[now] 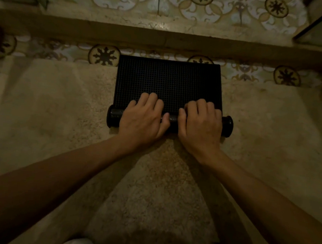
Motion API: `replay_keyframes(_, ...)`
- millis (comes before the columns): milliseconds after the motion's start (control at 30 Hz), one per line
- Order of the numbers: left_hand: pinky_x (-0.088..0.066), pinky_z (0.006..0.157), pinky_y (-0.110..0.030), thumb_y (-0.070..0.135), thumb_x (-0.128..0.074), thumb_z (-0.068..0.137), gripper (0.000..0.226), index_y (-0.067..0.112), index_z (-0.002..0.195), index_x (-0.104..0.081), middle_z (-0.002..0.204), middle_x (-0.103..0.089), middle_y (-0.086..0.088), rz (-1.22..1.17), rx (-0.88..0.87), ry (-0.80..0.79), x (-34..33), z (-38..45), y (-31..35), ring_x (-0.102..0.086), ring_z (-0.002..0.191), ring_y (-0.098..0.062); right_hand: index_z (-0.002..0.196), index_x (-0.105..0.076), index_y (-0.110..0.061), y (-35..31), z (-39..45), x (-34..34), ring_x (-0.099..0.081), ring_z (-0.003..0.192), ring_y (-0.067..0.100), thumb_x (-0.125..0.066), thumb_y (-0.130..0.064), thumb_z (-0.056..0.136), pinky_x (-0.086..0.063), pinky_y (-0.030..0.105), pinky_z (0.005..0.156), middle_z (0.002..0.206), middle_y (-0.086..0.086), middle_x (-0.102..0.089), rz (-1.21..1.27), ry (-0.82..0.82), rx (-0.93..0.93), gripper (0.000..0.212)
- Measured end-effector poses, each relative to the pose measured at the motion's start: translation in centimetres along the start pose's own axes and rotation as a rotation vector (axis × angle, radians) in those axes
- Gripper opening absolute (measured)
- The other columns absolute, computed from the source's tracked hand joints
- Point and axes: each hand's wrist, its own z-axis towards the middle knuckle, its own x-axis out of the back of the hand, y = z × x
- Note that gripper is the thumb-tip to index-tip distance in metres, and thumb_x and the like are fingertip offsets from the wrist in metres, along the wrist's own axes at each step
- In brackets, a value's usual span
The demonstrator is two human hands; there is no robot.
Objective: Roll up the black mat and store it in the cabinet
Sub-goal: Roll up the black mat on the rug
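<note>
Rolling is underway on the floor: left hand and right hand are curling their fingers over the black mat, whose flat far half looks like it needs pushing forward next

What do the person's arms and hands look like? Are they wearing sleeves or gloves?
Both arms are bare all the way up, as far as the picture shows, with no sleeves. The left hand and the right hand wear no gloves. No rings, watch or bracelets show on the fingers or wrists. The light is dim, so tiny marks would be hard to spot.
</note>
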Motion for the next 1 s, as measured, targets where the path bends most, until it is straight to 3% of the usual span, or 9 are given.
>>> replay_keyframes(233, -0.033, 0.066, -0.038, 0.041, -0.034, 0.100, 0.035, 0.010, 0.096, -0.048, 0.095, -0.051, -0.012, -0.031, 0.122, 0.028, 0.5, 0.1, 0.8, -0.046, 0.083, -0.028, 0.081, -0.058, -0.013, 0.1, 2.1, -0.4, -0.052, 0.070, 0.026, -0.036, -0.034, 0.094, -0.034, 0.038, 0.063, 0.075, 0.006, -0.059, 0.048, -0.076, 0.007, 0.034)
replay_keyframes(367, -0.037, 0.073, -0.044, 0.046, -0.037, 0.100, 0.042, 0.006, 0.100, -0.051, 0.100, -0.053, -0.018, 0.008, 0.016, 0.074, -0.1, -0.8, 0.5, -0.046, 0.086, -0.033, 0.070, -0.050, -0.019, 0.4, 4.2, -0.4, -0.048, 0.060, 0.019, -0.035, -0.038, 0.097, -0.031, 0.032, 0.055, 0.065, -0.003, -0.047, 0.077, -0.118, -0.042, 0.036)
replay_keyframes(467, -0.034, 0.063, -0.040, 0.049, -0.033, 0.101, 0.045, 0.008, 0.096, -0.051, 0.096, -0.056, -0.015, 0.035, -0.074, 0.060, -0.1, 1.1, -0.8, -0.050, 0.082, -0.031, 0.073, -0.057, -0.016, 0.2, 4.3, -0.2, -0.049, 0.064, 0.021, -0.034, -0.034, 0.101, -0.029, 0.032, 0.055, 0.069, 0.001, -0.051, 0.097, -0.067, -0.043, 0.041)
replay_keyframes(633, -0.023, 0.052, -0.030, 0.043, -0.029, 0.103, 0.042, 0.015, 0.084, -0.053, 0.081, -0.056, -0.006, -0.010, -0.038, 0.065, 0.0, 4.0, -1.3, -0.053, 0.070, -0.021, 0.093, -0.060, -0.009, 0.6, 3.0, -0.3, -0.051, 0.083, 0.032, -0.030, -0.034, 0.105, -0.036, 0.044, 0.069, 0.090, 0.014, -0.059, -0.052, -0.008, 0.002, 0.041)
replay_keyframes(833, -0.029, 0.050, -0.031, 0.038, -0.025, 0.102, 0.046, 0.017, 0.076, -0.056, 0.074, -0.058, -0.004, -0.102, 0.052, 0.023, -0.1, 4.8, -1.1, -0.052, 0.063, -0.019, 0.087, -0.058, -0.012, 0.7, 4.9, -0.6, -0.052, 0.073, 0.029, -0.030, -0.034, 0.099, -0.030, 0.037, 0.062, 0.079, 0.010, -0.062, -0.002, -0.062, 0.029, 0.038)
replay_keyframes(1000, -0.030, 0.050, -0.030, 0.038, -0.024, 0.100, 0.044, 0.021, 0.070, -0.051, 0.071, -0.058, -0.002, -0.134, 0.058, 0.037, 0.0, 5.3, -1.2, -0.046, 0.058, -0.016, 0.079, -0.058, -0.011, 1.0, 5.4, -0.3, -0.052, 0.067, 0.028, -0.028, -0.034, 0.097, -0.034, 0.037, 0.059, 0.073, 0.010, -0.063, 0.036, -0.054, 0.032, 0.042)
